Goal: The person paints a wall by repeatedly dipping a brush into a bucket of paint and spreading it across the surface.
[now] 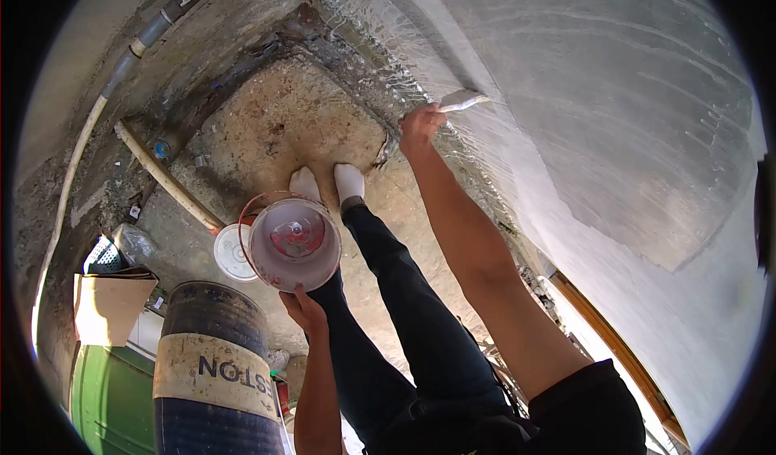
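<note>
Paintbrush (465, 99), flat and whitish, juts from the right fingers (432, 110).

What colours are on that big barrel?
The barrel is dark blue with a cream band, best seen in the head view.

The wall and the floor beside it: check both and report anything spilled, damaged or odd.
Pale drips and splatters streak the rough base of the wall, as if something ran down it. The concrete slab beside it has a ragged, seemingly chipped edge. The wall's whitish coat looks patchy around a large grey area.
</note>
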The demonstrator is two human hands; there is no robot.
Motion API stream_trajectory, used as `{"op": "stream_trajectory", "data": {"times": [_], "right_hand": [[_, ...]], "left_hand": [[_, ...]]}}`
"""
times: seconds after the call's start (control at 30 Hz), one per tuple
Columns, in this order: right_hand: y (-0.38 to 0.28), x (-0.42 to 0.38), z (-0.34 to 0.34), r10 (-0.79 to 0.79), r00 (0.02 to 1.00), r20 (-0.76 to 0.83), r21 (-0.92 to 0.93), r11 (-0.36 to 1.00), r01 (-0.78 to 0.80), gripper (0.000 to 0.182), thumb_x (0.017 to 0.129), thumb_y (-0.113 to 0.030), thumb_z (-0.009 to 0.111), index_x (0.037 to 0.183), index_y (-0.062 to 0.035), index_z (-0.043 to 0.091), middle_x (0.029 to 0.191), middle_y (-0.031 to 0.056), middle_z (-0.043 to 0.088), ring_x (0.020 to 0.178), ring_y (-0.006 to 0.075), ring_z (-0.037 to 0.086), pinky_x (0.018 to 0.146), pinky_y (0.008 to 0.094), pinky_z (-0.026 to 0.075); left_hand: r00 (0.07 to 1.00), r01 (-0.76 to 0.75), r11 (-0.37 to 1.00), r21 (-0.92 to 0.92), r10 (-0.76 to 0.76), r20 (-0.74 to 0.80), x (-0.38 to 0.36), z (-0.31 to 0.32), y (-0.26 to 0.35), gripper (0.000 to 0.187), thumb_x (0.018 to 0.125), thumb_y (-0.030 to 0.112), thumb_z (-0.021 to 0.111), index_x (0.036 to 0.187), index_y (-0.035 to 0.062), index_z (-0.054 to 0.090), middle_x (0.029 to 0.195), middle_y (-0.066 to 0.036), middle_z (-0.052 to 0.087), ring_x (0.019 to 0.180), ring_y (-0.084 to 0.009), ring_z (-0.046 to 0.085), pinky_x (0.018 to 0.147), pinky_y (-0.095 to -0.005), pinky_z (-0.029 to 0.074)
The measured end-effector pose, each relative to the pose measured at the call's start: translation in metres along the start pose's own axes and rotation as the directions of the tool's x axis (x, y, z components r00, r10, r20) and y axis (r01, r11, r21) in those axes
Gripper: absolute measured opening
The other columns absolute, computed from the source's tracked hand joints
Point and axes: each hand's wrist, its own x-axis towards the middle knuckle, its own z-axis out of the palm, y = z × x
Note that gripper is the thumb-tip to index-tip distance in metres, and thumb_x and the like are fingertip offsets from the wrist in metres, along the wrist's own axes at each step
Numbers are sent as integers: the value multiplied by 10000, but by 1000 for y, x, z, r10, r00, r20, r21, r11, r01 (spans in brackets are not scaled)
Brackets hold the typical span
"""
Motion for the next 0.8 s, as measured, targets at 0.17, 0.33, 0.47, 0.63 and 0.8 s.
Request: {"op": "stream_trajectory", "data": {"times": [0.17,0.33,0.47,0.63,0.8], "right_hand": [[-117,-77,65,-114,984,136,-13,993,116,309,1010,-348,398,1047,-43,370,828,169,546,611,254,535,530,377,450],[-179,-111,92,-267,910,316,-19,958,287,287,1008,-309,431,988,-23,423,799,197,579,643,282,567,575,390,444],[-172,-83,57,-331,854,402,-46,924,380,268,1011,-298,423,1019,-31,407,779,242,591,677,391,574,626,447,439],[-111,-47,-36,-367,858,360,-21,916,400,325,1020,-349,387,1021,-25,408,755,201,549,655,365,541,627,478,410],[-26,-24,-112,-87,971,224,114,992,63,266,1019,-376,386,998,-116,335,710,30,422,532,128,407,442,304,373]], "left_hand": [[1000,14,1000,20,-14,20,-1,-2,1,330,936,255,496,1025,-63,502,958,-162,518,899,-257,482,878,-349,376],[998,48,998,40,-50,37,0,-3,2,322,934,252,501,998,-63,488,949,-161,517,895,-254,480,878,-347,377],[999,40,999,36,-41,36,1,-3,-4,326,934,250,508,1000,-68,486,941,-166,520,899,-255,483,882,-352,380],[998,50,998,24,-50,33,0,-3,-4,326,933,246,510,1009,-71,490,961,-181,535,913,-265,494,895,-361,381],[999,28,999,-35,-28,17,-2,-2,-2,339,931,247,510,1021,-79,493,1001,-198,542,937,-280,502,911,-367,378]]}}
